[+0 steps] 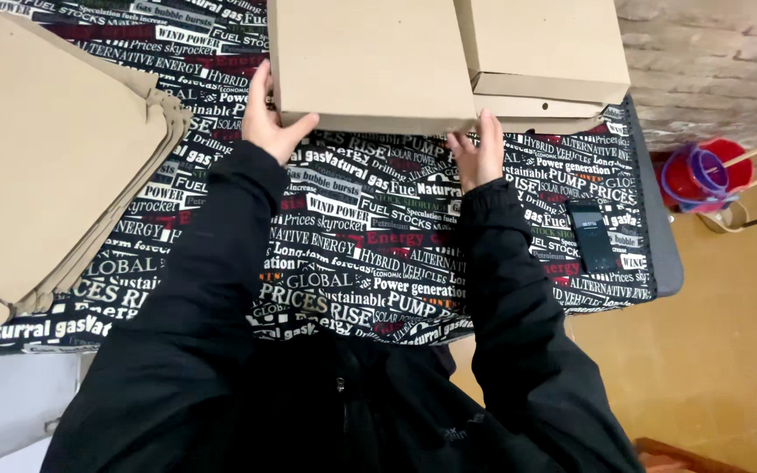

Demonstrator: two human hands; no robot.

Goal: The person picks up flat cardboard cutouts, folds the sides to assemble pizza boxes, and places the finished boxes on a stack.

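A folded brown cardboard box [370, 61] lies flat at the far middle of the table. My left hand [269, 118] grips its near left corner, thumb along the front edge. At the box's near right corner, my right hand [479, 153] presses against the front edge with fingers together. Both arms wear black sleeves.
A stack of flat cardboard blanks [45, 158] fills the left side. A second folded box [545, 52] rests at the far right, partly over the first. A black phone [591, 235] lies near the right table edge on the printed black cloth [361, 263]. Red plastic containers [703, 175] stand on the floor.
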